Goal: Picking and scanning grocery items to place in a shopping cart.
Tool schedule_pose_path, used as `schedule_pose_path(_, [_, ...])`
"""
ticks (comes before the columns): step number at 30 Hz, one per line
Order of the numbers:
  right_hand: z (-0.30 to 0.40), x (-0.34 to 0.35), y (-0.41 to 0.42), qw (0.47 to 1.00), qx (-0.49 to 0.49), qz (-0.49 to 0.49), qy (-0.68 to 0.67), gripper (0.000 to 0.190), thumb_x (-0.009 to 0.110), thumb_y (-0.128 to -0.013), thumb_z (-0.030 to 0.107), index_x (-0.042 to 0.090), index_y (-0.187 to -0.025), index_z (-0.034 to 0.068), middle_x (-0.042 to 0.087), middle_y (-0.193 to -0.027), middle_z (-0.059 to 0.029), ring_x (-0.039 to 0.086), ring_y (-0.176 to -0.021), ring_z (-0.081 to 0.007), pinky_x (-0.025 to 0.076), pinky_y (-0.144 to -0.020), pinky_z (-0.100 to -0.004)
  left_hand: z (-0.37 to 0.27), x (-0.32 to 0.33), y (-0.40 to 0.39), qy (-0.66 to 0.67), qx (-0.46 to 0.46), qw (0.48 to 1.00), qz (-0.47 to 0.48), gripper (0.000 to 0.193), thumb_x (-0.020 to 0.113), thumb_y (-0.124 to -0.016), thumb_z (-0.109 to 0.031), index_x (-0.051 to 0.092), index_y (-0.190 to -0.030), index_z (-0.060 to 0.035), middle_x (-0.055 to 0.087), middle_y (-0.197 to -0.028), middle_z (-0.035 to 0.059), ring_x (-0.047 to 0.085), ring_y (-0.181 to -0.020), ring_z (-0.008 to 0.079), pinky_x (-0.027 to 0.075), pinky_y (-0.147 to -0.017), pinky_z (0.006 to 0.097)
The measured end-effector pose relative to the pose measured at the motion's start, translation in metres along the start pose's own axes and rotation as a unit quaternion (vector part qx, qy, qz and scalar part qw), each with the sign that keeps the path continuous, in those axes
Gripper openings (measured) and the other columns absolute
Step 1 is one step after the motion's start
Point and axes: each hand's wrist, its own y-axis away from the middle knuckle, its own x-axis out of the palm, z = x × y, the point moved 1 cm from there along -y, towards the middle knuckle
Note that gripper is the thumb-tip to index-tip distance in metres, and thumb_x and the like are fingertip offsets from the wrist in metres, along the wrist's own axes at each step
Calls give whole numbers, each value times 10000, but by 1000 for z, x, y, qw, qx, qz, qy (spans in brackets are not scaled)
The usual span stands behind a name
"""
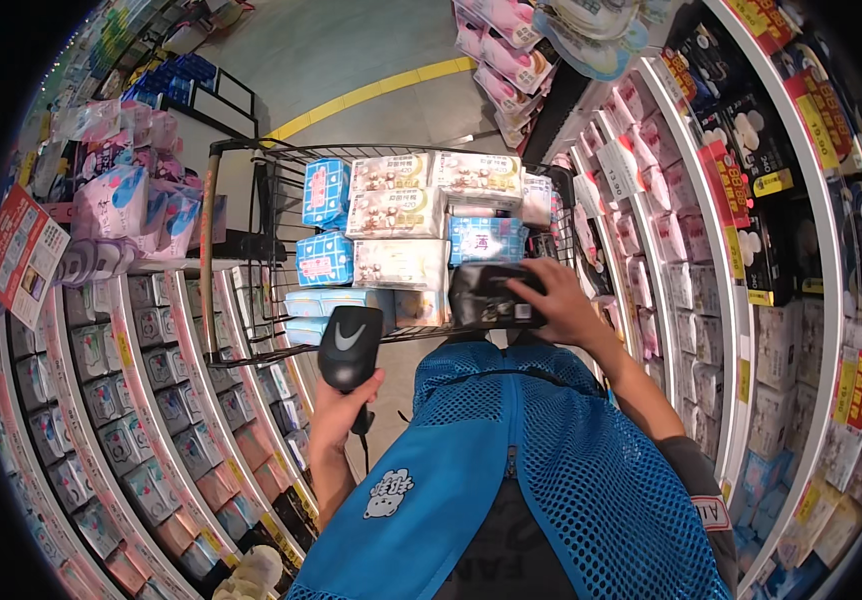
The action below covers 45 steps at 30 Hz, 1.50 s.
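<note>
My left hand (344, 409) grips the handle of a black handheld barcode scanner (351, 349), its cord hanging below. At the near side of a black wire shopping cart (386, 150), my right hand (562, 300) is closed around a dark soft pack (487, 296); its underside is hidden. White packs of what look like sanitary pads (401, 262) are stacked in the cart's middle. Blue checked packs (324, 259) stand along its left, with another blue checked pack (486, 238) right of the white stack. Light blue packs (337, 302) lie near the scanner.
Shelves of small packs (153, 367) rise on the left. Taller shelves (701, 262) with pink, white and black packs run close on the right. Hanging pink packs (506, 45) flank the aisle ahead. A yellow floor strip (371, 90) crosses the grey floor beyond the cart.
</note>
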Motion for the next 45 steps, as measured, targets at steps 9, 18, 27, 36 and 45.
schedule_pose_path(9, [2, 37, -3, 997, 19, 71, 37, 799, 759, -529, 187, 466, -1272, 171, 335, -1347, -170, 277, -1282, -352, 253, -1032, -501, -7, 21, -4, 2, 22, 997, 68, 262, 759, -715, -77, 596, -911, -19, 586, -729, -4, 522, -604, 75, 411, -530, 234])
schedule_pose_path(18, [-15, -55, 67, 906, 250, -293, -175, 446, 689, -751, 196, 540, -1133, 19, 552, -1089, -169, 536, -1028, -311, 423, -897, -367, -34, 68, -19, -48, 47, 980, 186, 363, 756, -677, -32, 596, -1002, -16, 611, -809, 14, 552, -688, 87, 443, -611, 241])
schedule_pose_path(27, [-106, -189, 184, 758, 360, -471, 271, 367, 672, -744, 160, 574, -1068, 16, 561, -1097, -159, 555, -975, -323, 441, -841, -386, -102, 163, 9, -220, 225, 863, 395, 482, 754, -662, -37, 569, -1105, 6, 647, -1007, 94, 588, -920, 152, 445, -833, 293])
schedule_pose_path(36, [-141, -207, 186, 756, 566, -144, 296, 787, 674, -703, 442, 394, -1316, 36, 392, -1344, -209, 367, -1236, -351, 283, -1035, -455, -84, 183, 16, -246, 211, 839, 436, 478, 763, -665, -71, 580, -1103, -16, 649, -1029, 106, 609, -929, 172, 456, -829, 302])
schedule_pose_path(45, [-153, -210, 211, 819, 453, -273, 223, 859, 740, -638, 410, 374, -1320, 36, 412, -1318, -215, 398, -1205, -365, 320, -1017, -431, -85, 188, 21, -201, 239, 858, 408, 495, 769, -650, -41, 575, -1105, -14, 645, -1030, 91, 602, -924, 159, 455, -838, 303])
